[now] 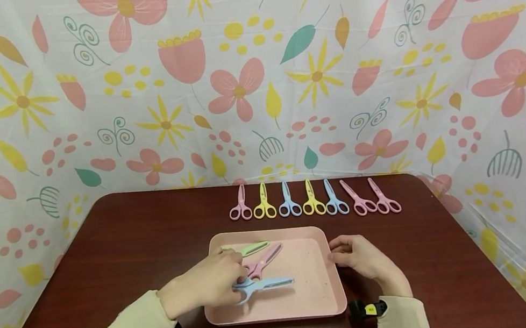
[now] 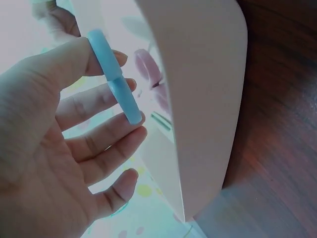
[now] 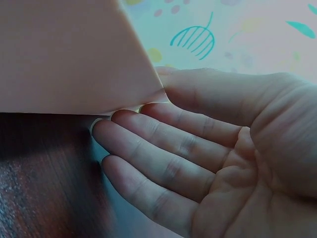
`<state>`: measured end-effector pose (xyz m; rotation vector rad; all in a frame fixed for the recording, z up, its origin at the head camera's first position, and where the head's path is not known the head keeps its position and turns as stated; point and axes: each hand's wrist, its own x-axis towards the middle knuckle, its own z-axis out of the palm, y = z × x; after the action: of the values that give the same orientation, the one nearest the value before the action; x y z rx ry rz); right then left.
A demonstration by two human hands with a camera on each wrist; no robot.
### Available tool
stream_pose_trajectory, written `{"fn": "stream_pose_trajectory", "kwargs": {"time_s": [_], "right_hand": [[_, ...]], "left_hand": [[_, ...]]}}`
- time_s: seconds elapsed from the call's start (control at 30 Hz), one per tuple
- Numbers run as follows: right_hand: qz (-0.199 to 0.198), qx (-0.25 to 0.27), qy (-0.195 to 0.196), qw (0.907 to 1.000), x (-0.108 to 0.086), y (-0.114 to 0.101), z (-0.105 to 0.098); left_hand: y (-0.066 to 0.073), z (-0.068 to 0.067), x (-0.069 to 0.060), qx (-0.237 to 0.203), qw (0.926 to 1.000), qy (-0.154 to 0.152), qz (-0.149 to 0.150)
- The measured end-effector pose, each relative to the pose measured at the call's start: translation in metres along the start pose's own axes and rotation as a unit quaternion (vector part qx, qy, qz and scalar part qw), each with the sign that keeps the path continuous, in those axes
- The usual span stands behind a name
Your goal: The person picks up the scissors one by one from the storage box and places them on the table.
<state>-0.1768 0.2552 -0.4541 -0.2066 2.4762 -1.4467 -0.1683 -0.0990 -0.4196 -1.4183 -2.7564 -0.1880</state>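
Over the left part of the pink tray (image 1: 304, 273), my left hand (image 1: 210, 281) pinches blue scissors (image 1: 271, 282) by the handles, blades pointing right. In the left wrist view the blue handle (image 2: 124, 95) is between thumb and fingertips. Pink scissors (image 1: 268, 258) lie in the tray just beyond, their handles partly hidden by the hand. Green scissors (image 1: 254, 248) lie farther back, also partly covered. At the tray's right side, my right hand (image 1: 366, 260) grips the rim; the right wrist view shows the thumb at the edge and the fingers (image 3: 143, 144) against the outside.
Along the table's far edge stands a row of several scissors, pink, yellow (image 1: 264, 201) and blue (image 1: 289, 200), tips away from me. The dark wooden table (image 1: 144, 231) meets a flower-patterned sheet (image 1: 240, 134) behind it.
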Motion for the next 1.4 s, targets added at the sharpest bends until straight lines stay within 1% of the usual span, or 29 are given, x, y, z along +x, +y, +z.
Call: {"fn": "stream_pose_trajectory", "kwargs": {"time_s": [0.23,0.4,0.5,0.67,0.93,1.03,1.17,1.27,1.4], "right_hand": [[0.000,-0.003,-0.003,1.0000,0.001,0.000,0.000],[-0.007,-0.002,-0.005,1.0000,0.001,-0.001,0.000],[-0.003,-0.007,0.000,1.0000,0.001,0.000,0.000],[0.002,-0.010,0.003,0.9999,0.001,0.001,0.000],[-0.006,0.000,-0.004,1.0000,0.001,-0.002,-0.001],[-0.010,0.002,-0.006,0.9999,0.001,-0.002,-0.001],[-0.008,-0.001,-0.007,0.9999,0.000,-0.003,0.000],[-0.004,-0.001,-0.006,1.0000,0.000,-0.003,0.000],[-0.004,0.000,-0.003,1.0000,0.000,-0.003,0.000]], "left_hand": [[-0.011,-0.004,0.000,-0.019,0.9992,0.028,-0.019],[-0.020,-0.008,0.000,-0.021,0.9980,0.040,-0.045],[-0.026,-0.010,0.000,-0.018,0.9971,0.050,-0.054],[-0.035,-0.013,0.001,-0.014,0.9958,0.062,-0.065],[-0.053,-0.015,0.004,-0.017,0.9921,0.068,-0.104],[-0.060,-0.016,0.005,-0.021,0.9892,0.072,-0.126],[-0.069,-0.016,0.006,-0.027,0.9831,0.078,-0.164],[-0.076,-0.014,0.007,-0.022,0.9774,0.084,-0.193],[-0.086,-0.011,0.008,-0.019,0.9687,0.100,-0.227]]}}
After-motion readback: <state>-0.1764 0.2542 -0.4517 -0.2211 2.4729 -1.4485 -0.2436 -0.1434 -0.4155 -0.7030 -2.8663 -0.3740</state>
